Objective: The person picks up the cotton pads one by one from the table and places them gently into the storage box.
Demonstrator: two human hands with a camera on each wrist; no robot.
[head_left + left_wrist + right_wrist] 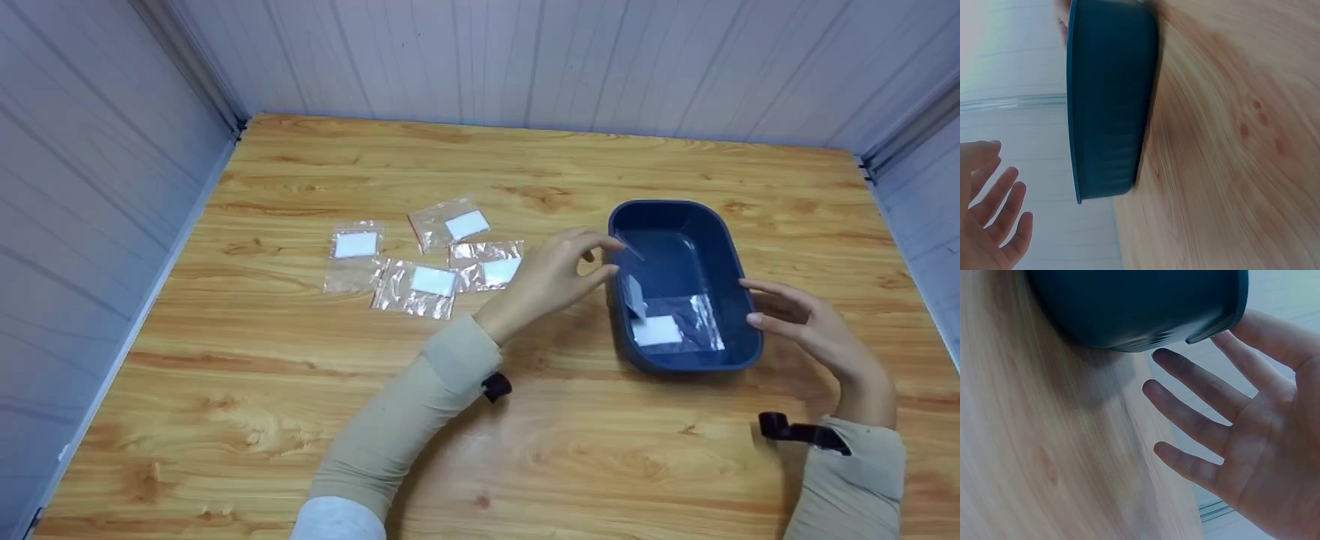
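A dark blue plastic bin stands on the wooden table. My left hand hovers at its left rim, thumb and fingertips apart, with nothing seen between them. Just past those fingertips, a clear zip bag with a white piece leans at a tilt along the bin's left inner wall. Another clear bag with a white piece lies flat on the bin floor. My right hand touches the right rim with thumb and index finger. In the right wrist view, the other fingers of that right hand spread straight, off the bin.
Left of the bin, several clear zip bags lie on the table, among them a far bag, a leftmost bag, a near bag and one beside my left hand. White panel walls border the table.
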